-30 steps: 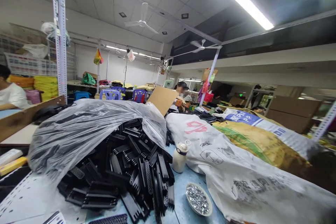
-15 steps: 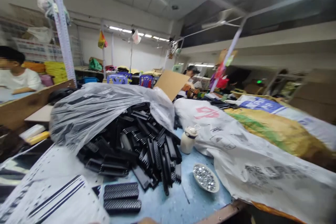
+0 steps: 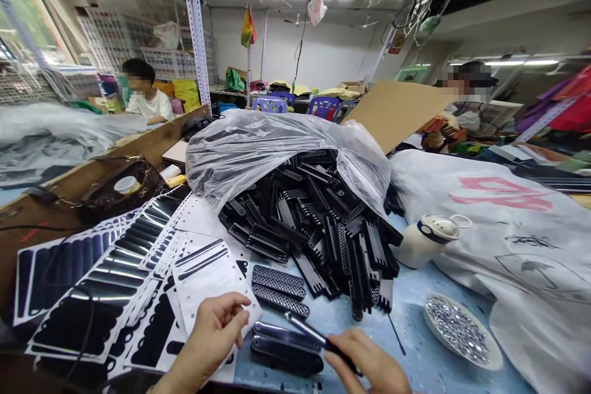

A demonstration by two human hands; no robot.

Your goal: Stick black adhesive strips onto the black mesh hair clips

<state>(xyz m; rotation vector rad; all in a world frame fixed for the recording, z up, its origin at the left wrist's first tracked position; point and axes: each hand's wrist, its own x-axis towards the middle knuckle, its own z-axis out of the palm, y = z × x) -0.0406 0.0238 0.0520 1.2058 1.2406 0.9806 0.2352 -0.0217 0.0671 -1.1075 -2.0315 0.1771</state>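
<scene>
My right hand (image 3: 372, 362), at the bottom, grips a slim pen-shaped tool (image 3: 308, 328) with a dark handle and silvery shaft, angled up to the left. My left hand (image 3: 216, 327) hovers over a white sticker sheet (image 3: 203, 271) with two dark strips; its fingers are loosely bent and apart, with nothing seen in them. Between my hands lie glossy black elongated pieces (image 3: 286, 352). Just beyond them, two black pieces with textured faces (image 3: 278, 289) lie side by side. A heap of black plastic comb-like parts (image 3: 318, 221) spills from a clear plastic bag (image 3: 258, 135).
On the right are a dish (image 3: 496, 362) of small shiny gems, a cream lidded cup (image 3: 418, 243) and a white woven sack (image 3: 498, 197). Sheets of black stickers (image 3: 106, 283) and a brown handbag (image 3: 115, 181) lie left. Two people sit farther back.
The view has turned right and tilted down. Both my hands have come into sight, the right with the pen-shaped tool. The glossy black pieces now show at the bottom.
</scene>
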